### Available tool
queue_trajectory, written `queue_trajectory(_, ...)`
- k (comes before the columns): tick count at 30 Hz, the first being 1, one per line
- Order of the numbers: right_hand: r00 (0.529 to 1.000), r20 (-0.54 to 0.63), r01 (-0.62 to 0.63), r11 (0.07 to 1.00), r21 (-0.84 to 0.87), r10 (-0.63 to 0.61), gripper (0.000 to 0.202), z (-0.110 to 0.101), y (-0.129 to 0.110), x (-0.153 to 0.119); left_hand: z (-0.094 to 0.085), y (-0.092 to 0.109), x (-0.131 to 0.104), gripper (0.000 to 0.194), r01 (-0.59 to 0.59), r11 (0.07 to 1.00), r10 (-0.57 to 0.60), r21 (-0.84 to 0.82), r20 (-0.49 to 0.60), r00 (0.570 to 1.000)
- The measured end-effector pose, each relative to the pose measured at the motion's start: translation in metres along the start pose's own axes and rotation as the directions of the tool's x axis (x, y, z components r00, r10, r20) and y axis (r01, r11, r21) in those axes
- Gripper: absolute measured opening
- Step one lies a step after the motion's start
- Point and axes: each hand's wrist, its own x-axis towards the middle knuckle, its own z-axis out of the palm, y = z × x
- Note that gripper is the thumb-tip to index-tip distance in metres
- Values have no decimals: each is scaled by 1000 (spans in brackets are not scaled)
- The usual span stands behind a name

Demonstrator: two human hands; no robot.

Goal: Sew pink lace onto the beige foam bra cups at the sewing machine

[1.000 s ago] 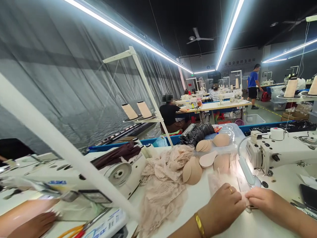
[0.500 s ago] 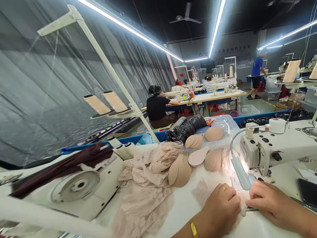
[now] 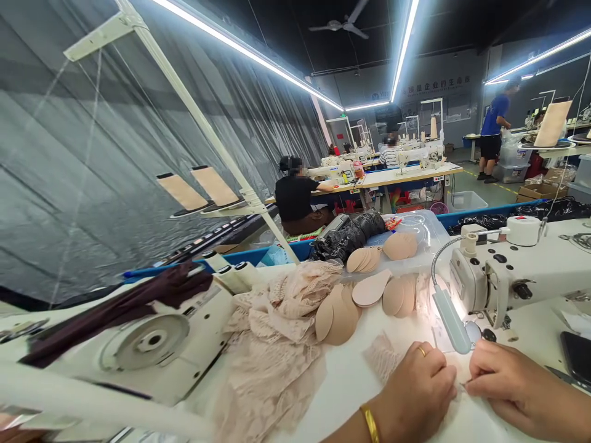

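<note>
My left hand (image 3: 419,389) is closed, fingers curled and pressed down on a pale pink lace fabric (image 3: 382,357) beside the sewing machine's needle end. Opposite it, my right hand (image 3: 514,386) pinches with thumb and forefinger at the fabric's edge, close to my left fingertips. Most of the fabric between them is covered by my fingers. Just above hangs a grey lamp head (image 3: 450,321) on a bent neck, lighting this spot. The white sewing machine (image 3: 517,271) stands behind my right hand; its needle area is partly hidden by the lamp.
Beige teardrop bra pads (image 3: 337,317) lie in piles beyond my left hand, beside a heap of lace fabric (image 3: 277,314). A clear plastic lid (image 3: 422,227) carries more pads and a black bag (image 3: 348,237). A phone (image 3: 577,354) lies at right. People work behind.
Both hands have shifted slightly right, still close together at the fabric. The view has tilted a little. In the background, the person in blue has moved slightly right.
</note>
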Motion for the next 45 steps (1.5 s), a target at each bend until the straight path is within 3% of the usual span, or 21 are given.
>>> queue_trajectory(6,999,31,-29,998,47,27,37,3,3,-1,3,1,0,8,13,998,-15,-60,-43,999)
queue_trajectory(10,992,34,-120,992,31,119,35,9,11,-2,7,-3,4,12,-8,998,3,-55,-87,996)
queue_trajectory(18,975,-190,-122,992,-36,113,31,20,33,-5,23,-26,28,21,-85,996,85,18,-22,996)
queue_trajectory(24,961,-185,-214,977,-23,206,33,23,38,-6,21,-33,42,18,-60,998,60,-33,11,998)
queue_trajectory(28,930,-261,-279,960,-37,260,36,28,42,-10,24,-39,49,18,-61,996,61,-72,2,998)
queue_trajectory(45,937,-278,-257,956,-143,210,28,31,49,-10,24,-43,54,17,-64,997,65,-35,24,998)
